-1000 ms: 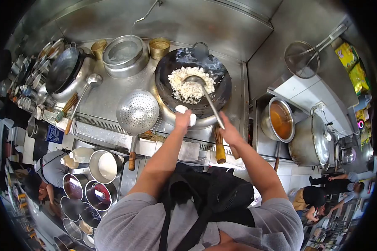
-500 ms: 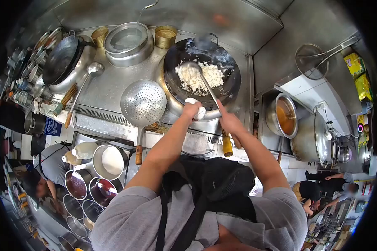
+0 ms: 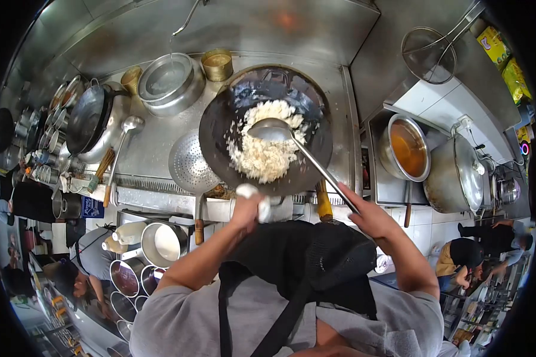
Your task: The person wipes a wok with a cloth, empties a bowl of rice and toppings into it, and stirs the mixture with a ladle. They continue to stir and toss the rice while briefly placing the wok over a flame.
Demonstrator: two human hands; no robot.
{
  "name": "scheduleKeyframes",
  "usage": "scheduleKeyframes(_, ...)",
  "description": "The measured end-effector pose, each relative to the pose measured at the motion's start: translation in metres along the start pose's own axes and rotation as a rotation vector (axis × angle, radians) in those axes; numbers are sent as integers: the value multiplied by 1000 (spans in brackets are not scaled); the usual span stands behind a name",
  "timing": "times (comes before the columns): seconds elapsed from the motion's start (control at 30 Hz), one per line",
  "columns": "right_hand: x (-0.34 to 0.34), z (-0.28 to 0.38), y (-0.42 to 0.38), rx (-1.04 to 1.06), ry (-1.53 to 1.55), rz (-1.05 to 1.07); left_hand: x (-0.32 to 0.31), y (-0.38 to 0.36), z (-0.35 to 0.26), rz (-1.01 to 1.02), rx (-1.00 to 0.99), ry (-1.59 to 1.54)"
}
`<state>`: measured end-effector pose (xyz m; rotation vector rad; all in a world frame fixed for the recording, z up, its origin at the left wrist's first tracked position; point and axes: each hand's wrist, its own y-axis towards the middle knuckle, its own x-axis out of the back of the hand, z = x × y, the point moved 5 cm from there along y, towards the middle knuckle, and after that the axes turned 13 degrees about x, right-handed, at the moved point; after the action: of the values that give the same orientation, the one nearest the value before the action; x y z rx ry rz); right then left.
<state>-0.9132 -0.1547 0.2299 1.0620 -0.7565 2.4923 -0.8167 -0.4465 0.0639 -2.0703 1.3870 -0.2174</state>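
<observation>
Wok (image 3: 220, 140) blk w/ blue-grey patches; rice-like food (image 3: 265, 156) white to pale tan. Ladle (image 3: 270, 130) & tabletop (image 3: 146, 160) silver-grey. Broth (image 3: 408, 149) orange-brn. Cloth (image 3: 264, 209) white. Shirt (image 3: 190, 315) plain grey, apron (image 3: 268, 250) blk. Bag (image 3: 516, 78) yellow-grn. Strainer (image 3: 192, 163) silver w/ dotted-hole pattern, handle brn.

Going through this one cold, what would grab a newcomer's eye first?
Probably the big dark wok in the centre, with pale, grainy food heaped inside and a ladle over it, held by the right hand. At its near edge, the left hand grips a white cloth. Over to the right, a metal bowl of orange-brown liquid stands out against the steel.
</observation>
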Motion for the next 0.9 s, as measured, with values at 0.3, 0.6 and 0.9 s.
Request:
scheduleKeyframes(0.3, -22, -53, 88, -182, -300, -30, -24, 74, 34, 84, 57, -409)
scheduleKeyframes(0.6, 2, -17, 55, -1, -85, -220, -36, 116, -32, -31, 223, -358)
scheduleKeyframes(0.9, 7, -51, 146, -106, -261, -96, -29, 156, -6, -131, 154, -288)
